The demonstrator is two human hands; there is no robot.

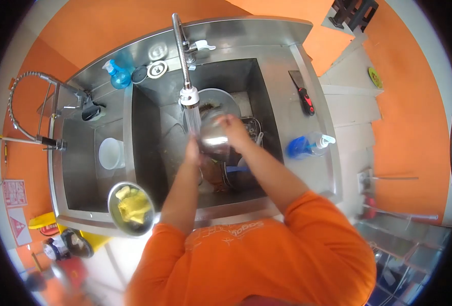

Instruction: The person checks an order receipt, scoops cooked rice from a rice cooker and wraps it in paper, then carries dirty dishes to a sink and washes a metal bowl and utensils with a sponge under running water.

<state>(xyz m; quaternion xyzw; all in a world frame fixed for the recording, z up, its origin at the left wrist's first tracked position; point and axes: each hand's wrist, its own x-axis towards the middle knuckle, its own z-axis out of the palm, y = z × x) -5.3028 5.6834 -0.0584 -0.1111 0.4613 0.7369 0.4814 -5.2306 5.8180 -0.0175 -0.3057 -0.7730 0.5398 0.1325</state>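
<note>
Over the large sink basin point(147, 168), a shiny metal bowl or pot point(215, 137) is tilted between my hands and blurred by motion. My left hand point(193, 151) grips its near left side, its fingers partly hidden. At the upper right rim, my right hand point(234, 131) is closed on the metal. Water runs from the white faucet head point(189, 97) down beside the bowl's left edge. Behind it in the basin lies a large round pan point(221, 97) with dark residue. More dishes, including a dark rectangular container point(251, 125), lie partly hidden under my right arm.
A metal bowl with yellow cloths point(134, 208) sits on the front left edge. On the right counter are a scraper point(302, 94) and a blue liquid bottle point(307, 145). A blue spray bottle point(117, 74) stands at the back. The left basin holds a white tub point(111, 153).
</note>
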